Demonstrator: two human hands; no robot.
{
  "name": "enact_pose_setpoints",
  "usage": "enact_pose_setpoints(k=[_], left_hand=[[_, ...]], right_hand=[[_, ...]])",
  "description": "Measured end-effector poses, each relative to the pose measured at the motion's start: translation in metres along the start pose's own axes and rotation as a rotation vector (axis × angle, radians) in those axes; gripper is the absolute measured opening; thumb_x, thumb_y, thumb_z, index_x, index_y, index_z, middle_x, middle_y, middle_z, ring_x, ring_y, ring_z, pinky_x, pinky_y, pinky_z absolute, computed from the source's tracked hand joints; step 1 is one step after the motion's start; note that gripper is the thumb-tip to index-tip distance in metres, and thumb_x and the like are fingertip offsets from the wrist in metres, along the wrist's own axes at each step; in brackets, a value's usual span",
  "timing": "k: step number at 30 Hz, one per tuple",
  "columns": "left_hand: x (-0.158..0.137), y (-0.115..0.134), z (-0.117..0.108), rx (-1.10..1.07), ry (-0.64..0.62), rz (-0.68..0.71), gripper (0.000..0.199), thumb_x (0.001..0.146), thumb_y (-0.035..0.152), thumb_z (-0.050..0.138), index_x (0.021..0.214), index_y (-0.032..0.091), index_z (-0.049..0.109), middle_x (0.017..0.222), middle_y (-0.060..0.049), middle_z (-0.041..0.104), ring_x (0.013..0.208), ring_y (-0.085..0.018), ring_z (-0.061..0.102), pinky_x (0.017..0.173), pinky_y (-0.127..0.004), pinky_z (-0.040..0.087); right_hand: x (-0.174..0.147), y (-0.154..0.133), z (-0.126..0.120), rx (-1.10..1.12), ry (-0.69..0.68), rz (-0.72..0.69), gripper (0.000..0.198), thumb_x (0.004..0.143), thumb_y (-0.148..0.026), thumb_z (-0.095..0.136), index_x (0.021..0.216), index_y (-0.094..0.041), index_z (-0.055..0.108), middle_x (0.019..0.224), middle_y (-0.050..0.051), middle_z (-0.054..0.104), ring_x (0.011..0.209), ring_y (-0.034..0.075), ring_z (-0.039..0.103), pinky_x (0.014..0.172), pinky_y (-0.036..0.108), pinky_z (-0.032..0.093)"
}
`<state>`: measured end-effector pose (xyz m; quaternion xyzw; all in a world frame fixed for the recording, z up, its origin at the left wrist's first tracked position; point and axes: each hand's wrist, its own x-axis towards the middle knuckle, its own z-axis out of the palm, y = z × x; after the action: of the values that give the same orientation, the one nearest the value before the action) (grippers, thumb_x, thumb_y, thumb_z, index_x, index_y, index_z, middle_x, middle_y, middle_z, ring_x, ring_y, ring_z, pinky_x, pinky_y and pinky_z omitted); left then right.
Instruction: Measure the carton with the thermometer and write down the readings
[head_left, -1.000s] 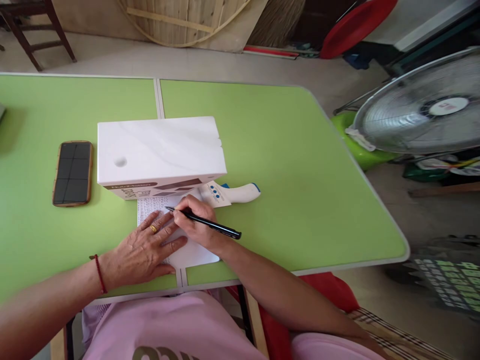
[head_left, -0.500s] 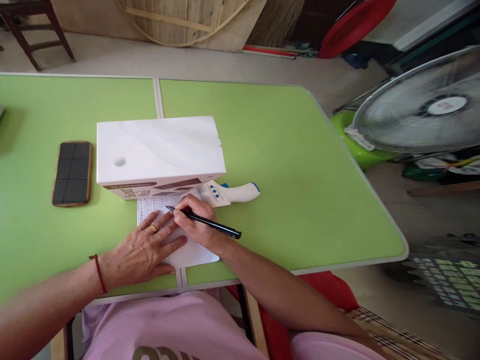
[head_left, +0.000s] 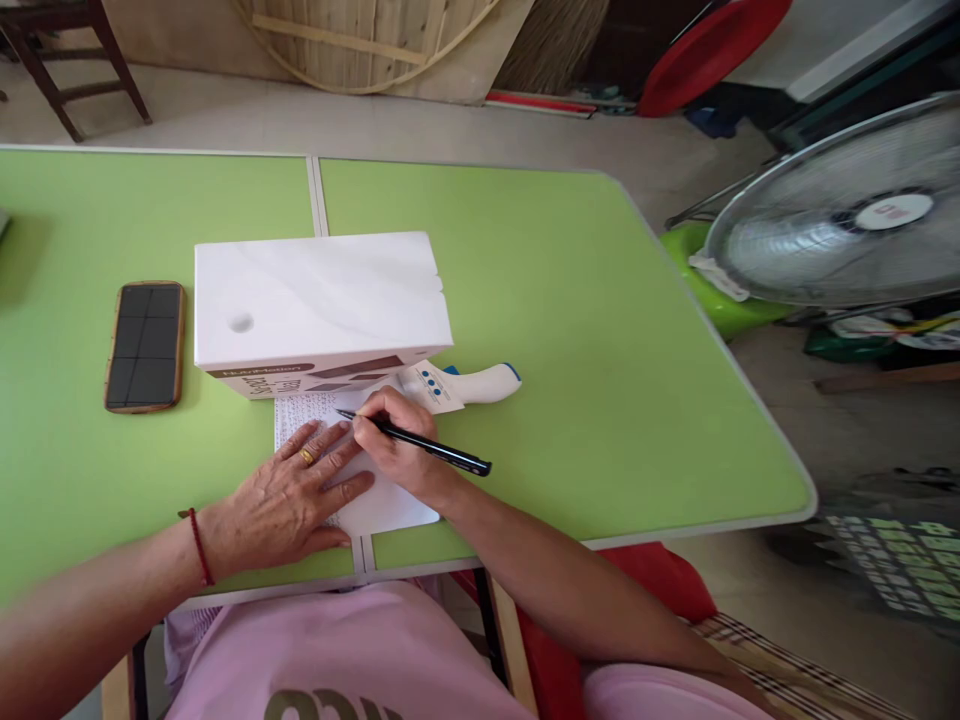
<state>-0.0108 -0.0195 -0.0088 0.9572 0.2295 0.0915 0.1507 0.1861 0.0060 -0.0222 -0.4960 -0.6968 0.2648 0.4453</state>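
A sheet of white paper point(head_left: 397, 505) with small dark handwriting at its left lies on the green table, its far edge close against a white box. My left hand point(head_left: 289, 495) rests flat on the paper, fingers spread, a ring on one finger. In my right hand point(head_left: 397, 435) I grip a black pen point(head_left: 442, 452), its tip at the written lines; whether it touches the paper I cannot tell. Part of the writing is hidden under my left hand. Just beyond my right hand lies a white-handled object point(head_left: 487, 385) with a blue end and a printed card.
The white box point(head_left: 322, 295) stands beyond my hands on the green table point(head_left: 600, 350). A phone point(head_left: 145, 345) in a brown case lies left of the box. Past the table's right edge stand a fan point(head_left: 832, 210) and a green stool point(head_left: 690, 245).
My right hand and the pen have shifted slightly to the right along the written lines. My left hand stays in place.
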Motion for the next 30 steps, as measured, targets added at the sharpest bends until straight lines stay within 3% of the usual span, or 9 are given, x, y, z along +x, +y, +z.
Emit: enact_pose_setpoints(k=[17,22,30], left_hand=[[0.0009,-0.0004,-0.0010,0.014,-0.010,0.010,0.069,0.086,0.051,0.073,0.141,0.015,0.052,0.154,-0.022,0.045,0.145,-0.043,0.038,0.117,-0.061,0.035],[-0.0006,-0.0008,-0.0009,-0.021,-0.002,-0.002,0.063,0.092,0.052,0.067,0.142,0.017,0.051,0.155,-0.020,0.045,0.148,-0.040,0.035,0.119,-0.060,0.032],[0.0001,-0.0005,-0.0004,-0.021,0.005,0.006,0.065,0.089,0.051,0.070,0.140,0.015,0.053,0.151,-0.021,0.048,0.145,-0.043,0.039,0.118,-0.061,0.033]], right_hand=[[0.0018,-0.0005,-0.0014,0.018,-0.009,0.009,0.016,0.080,-0.019,0.051,0.067,-0.025,0.045,0.052,-0.007,0.049,0.048,0.011,0.048,0.050,0.024,0.041],[-0.0004,0.0020,0.0000,0.040,0.000,0.004,0.014,0.083,-0.020,0.054,0.070,-0.024,0.048,0.056,-0.006,0.054,0.051,0.012,0.051,0.053,0.025,0.043],[-0.0004,0.0007,-0.0003,0.008,-0.050,0.071,0.014,0.083,-0.025,0.054,0.070,-0.025,0.049,0.058,-0.005,0.056,0.053,0.012,0.053,0.054,0.025,0.046]])
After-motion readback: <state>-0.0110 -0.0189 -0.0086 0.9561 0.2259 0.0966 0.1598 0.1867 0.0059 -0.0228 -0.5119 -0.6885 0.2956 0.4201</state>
